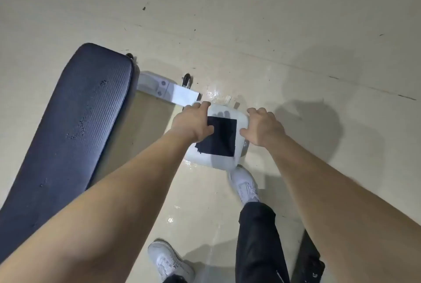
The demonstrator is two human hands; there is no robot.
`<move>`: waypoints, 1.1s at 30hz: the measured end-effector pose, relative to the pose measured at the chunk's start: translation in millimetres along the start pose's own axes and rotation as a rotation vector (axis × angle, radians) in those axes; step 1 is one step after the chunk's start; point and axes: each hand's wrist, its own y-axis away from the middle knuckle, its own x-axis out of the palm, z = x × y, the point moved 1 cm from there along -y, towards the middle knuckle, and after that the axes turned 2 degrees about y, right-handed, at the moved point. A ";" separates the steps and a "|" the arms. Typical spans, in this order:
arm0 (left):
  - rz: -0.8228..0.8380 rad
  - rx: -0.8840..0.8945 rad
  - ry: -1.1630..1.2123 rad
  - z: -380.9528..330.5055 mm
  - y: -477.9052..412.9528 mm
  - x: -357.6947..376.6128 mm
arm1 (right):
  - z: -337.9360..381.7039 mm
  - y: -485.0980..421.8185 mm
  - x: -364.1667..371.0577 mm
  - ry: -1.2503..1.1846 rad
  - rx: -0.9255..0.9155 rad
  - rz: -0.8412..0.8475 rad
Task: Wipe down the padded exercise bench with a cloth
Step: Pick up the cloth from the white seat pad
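Right of the padded bench, your left hand and right hand each closed their grip on the white stool.

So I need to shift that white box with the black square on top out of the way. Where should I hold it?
Probably by its two opposite side walls, from above, one hand per side. The white box is wide, with rounded edges and no visible handle. The left hand and right hand already sit at those sides, so curl the fingers down over the edges and lift level.
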 end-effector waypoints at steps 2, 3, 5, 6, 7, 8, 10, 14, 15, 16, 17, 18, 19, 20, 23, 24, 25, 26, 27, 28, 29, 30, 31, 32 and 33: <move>0.025 -0.016 -0.001 7.8 -25.0 29.9 | -3.2 -29.2 33.5 -0.011 0.000 0.007; 0.028 -0.019 0.005 11.3 -32.8 42.5 | -5.0 -38.4 46.1 -0.025 -0.003 0.013; 0.043 -0.041 0.017 21.4 -56.7 73.5 | -8.7 -64.9 80.8 -0.062 -0.003 0.038; 0.034 -0.048 0.020 26.6 -70.5 89.1 | -10.5 -79.1 97.1 -0.079 -0.003 0.048; 0.016 -0.051 0.024 32.7 -84.0 103.9 | -13.8 -93.4 113.2 -0.104 -0.014 0.049; -0.012 -0.055 0.022 36.7 -94.0 115.6 | -14.6 -102.5 125.0 -0.133 -0.021 0.046; -0.052 -0.079 0.041 44.5 -114.6 138.7 | -18.6 -119.6 150.1 -0.187 -0.014 0.035; -0.107 -0.118 0.101 56.8 -138.2 159.7 | -24.7 -137.6 174.9 -0.188 -0.018 -0.107; -0.135 -0.131 0.108 59.1 -141.1 161.2 | -25.7 -139.8 177.3 -0.201 -0.014 -0.126; -0.158 -0.149 0.121 60.9 -141.9 161.5 | -26.1 -139.5 178.3 -0.210 -0.010 -0.131; -0.165 -0.166 0.135 62.8 -141.5 160.9 | -25.4 -138.2 178.0 -0.193 -0.009 -0.152; -0.161 -0.183 0.162 64.0 -139.2 159.5 | -23.1 -134.7 176.8 -0.165 -0.023 -0.198; -0.153 -0.202 0.205 64.5 -135.0 157.8 | -20.4 -130.3 176.0 -0.142 -0.049 -0.269; -0.153 -0.217 0.266 64.4 -130.3 155.7 | -16.4 -124.8 174.4 -0.149 -0.082 -0.331; -0.170 -0.235 0.506 62.6 -113.5 148.6 | 4.8 -105.3 169.9 -0.333 -0.182 -0.283; -0.157 -0.238 0.593 61.4 -105.6 144.3 | 14.9 -96.7 167.1 -0.417 -0.196 -0.217; -0.138 -0.241 0.664 60.5 -97.7 141.1 | 23.8 -88.0 165.4 -0.486 -0.196 -0.171; -0.112 -0.248 0.720 60.4 -89.6 137.1 | 32.2 -78.6 163.2 -0.541 -0.184 -0.142; -0.086 -0.261 0.774 62.2 -81.7 132.6 | 39.8 -70.1 160.8 -0.590 -0.172 -0.128; -0.056 -0.274 0.841 65.6 -72.2 125.6 | 46.8 -60.5 157.0 -0.620 -0.165 -0.118; -0.025 -0.282 0.925 68.6 -63.9 118.8 | 51.3 -53.4 153.7 -0.637 -0.162 -0.111; 0.007 -0.288 1.014 71.0 -55.5 110.5 | 55.0 -47.0 149.1 -0.642 -0.161 -0.102; 0.041 -0.289 1.094 74.1 -46.3 99.4 | 59.8 -41.6 142.1 -0.650 -0.164 -0.099; 0.079 -0.280 1.148 75.8 -38.2 88.7 | 63.2 -38.2 135.7 -0.650 -0.162 -0.099; 0.112 -0.264 1.176 77.4 -30.6 77.5 | 67.7 -34.7 128.3 -0.641 -0.166 -0.106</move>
